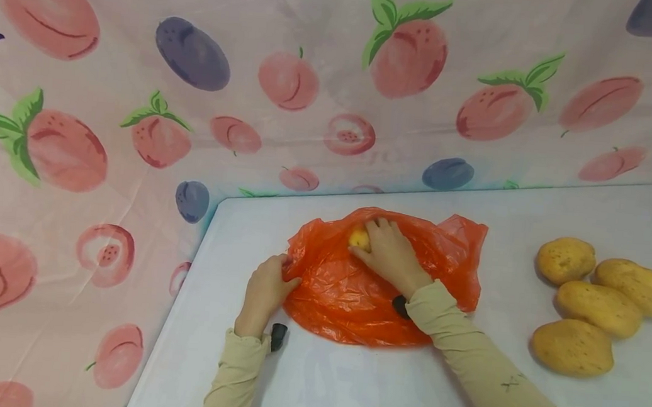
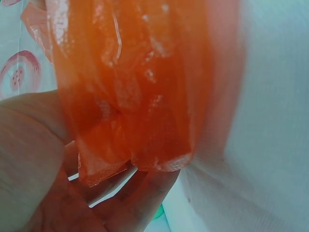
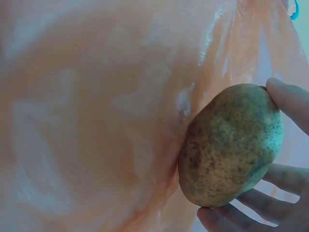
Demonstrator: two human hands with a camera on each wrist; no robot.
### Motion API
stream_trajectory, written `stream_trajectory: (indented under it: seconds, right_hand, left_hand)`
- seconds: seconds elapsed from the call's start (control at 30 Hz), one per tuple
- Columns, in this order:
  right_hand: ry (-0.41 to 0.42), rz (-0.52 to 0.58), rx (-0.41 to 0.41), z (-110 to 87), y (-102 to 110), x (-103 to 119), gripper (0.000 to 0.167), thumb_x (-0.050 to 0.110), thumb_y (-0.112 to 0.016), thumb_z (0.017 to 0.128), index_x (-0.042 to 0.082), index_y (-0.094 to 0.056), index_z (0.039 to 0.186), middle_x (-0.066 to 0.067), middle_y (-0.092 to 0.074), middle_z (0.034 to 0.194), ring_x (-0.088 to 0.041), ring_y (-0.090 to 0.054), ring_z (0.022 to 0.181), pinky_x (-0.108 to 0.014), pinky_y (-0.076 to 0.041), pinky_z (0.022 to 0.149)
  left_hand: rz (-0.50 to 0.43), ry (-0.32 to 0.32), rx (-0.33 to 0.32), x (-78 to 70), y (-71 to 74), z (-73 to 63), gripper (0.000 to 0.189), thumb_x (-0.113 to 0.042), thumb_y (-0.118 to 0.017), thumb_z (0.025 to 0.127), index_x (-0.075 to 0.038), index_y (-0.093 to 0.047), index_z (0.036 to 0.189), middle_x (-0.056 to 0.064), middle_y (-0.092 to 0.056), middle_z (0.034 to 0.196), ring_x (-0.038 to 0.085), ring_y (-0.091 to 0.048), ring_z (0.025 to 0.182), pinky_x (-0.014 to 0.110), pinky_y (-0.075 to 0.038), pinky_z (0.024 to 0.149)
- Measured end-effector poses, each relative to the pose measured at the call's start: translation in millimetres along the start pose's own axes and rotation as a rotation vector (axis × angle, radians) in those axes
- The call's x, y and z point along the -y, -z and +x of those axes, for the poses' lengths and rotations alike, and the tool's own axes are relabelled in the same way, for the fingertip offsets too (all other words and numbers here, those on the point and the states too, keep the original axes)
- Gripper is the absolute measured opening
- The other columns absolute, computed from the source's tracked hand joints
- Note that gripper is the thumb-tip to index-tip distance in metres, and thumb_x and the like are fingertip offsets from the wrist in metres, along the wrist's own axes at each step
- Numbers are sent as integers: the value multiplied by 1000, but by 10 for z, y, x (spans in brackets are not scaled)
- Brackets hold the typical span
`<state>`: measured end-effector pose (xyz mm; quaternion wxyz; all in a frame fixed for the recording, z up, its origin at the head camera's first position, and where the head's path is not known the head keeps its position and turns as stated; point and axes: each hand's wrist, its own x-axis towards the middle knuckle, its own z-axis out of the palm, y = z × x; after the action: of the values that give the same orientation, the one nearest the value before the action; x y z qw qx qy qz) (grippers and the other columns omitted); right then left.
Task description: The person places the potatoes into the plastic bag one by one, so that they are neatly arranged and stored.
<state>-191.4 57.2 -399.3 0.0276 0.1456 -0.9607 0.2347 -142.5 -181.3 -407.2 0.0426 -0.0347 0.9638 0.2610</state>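
Observation:
A thin orange plastic bag (image 1: 342, 293) lies spread on the white table. My left hand (image 1: 265, 291) grips the bag's left edge, and in the left wrist view the thumb and fingers (image 2: 149, 198) close round the gathered orange film. With my right hand (image 1: 387, 252) I hold a potato (image 1: 359, 238) over the bag, near its far side. The right wrist view shows this potato (image 3: 229, 145) speckled brown, between the thumb and the fingertips (image 3: 212, 217), with the bag's film (image 3: 96, 121) right beside it.
Several potatoes lie in a group at the table's right, the nearest potato (image 1: 572, 348) a little apart from the others. Behind the white table (image 1: 375, 390) hangs a pink cloth (image 1: 326, 33) printed with fruit, which also runs along the left side.

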Motion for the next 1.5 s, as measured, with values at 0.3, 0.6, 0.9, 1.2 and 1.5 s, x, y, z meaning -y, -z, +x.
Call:
stream_trajectory:
  seconds: [0.3,0.6,0.9,1.2,1.5]
  right_hand:
    - [-23,0,-30,28,-54,15,65,46,-69,91,0,-52,134,-23,-57,123,-39,-55,106,-49,-54,90]
    - [-25,-32,-5,22,-58,11,68,50,-67,91,1,-50,135,-21,-57,122,-38,-56,105,-49,-53,92]
    - [-22,-42,31,-40,5,42,67,50,-65,92,0,-49,134,-19,-57,120,-35,-56,102,-49,-53,91]
    - [12,-49,24,-117,87,75,69,48,-67,92,0,-47,138,-20,-55,128,-37,-55,109,-50,-51,98]
    - [36,-47,3,-218,172,95,70,45,-70,91,2,-46,140,-18,-52,128,-33,-51,110,-47,-52,96]
  left_hand:
    - [-2,1,0,10,15,-5,51,-18,-76,88,-1,-58,133,16,-66,123,31,-63,106,46,-53,97]
    - [-3,-22,-2,21,12,-2,52,-18,-76,88,0,-58,133,17,-65,124,32,-62,108,48,-52,98]
    - [3,-37,-9,24,14,0,51,-18,-76,87,1,-59,132,18,-66,125,33,-63,109,49,-52,98]
    - [-9,-22,0,37,9,2,52,-18,-76,88,0,-58,133,17,-65,126,32,-62,109,48,-52,99]
    - [-4,-24,-1,36,3,13,52,-18,-76,88,0,-58,133,17,-65,125,32,-62,108,48,-52,98]
